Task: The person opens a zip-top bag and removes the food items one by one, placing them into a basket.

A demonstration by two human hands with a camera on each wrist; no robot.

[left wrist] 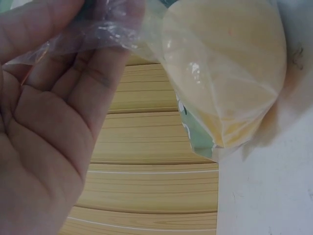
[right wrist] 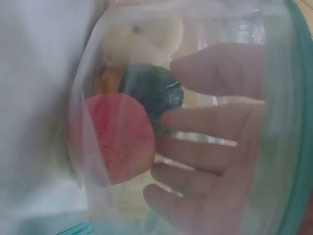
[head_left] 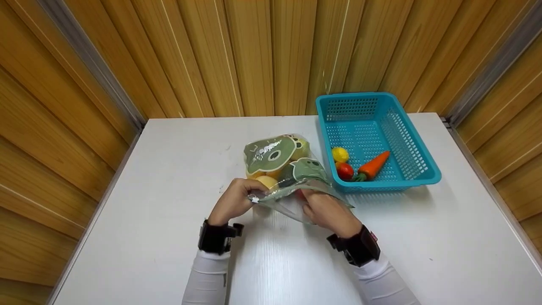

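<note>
A clear plastic bag with green animal prints lies on the white table, its mouth toward me. My left hand pinches the bag's edge by the zip end; in the left wrist view, the thumb and fingers hold the clear film. Beside that hand, a pale yellow fruit shows through the plastic. My right hand reaches inside the bag with its fingers extended and spread. Its fingertips are right at a red round fruit and a dark green piece, which lie within the bag.
A blue perforated basket stands at the right, close to the bag. In it lie a carrot, a lemon and a red tomato-like piece. Wood-patterned walls border the white table.
</note>
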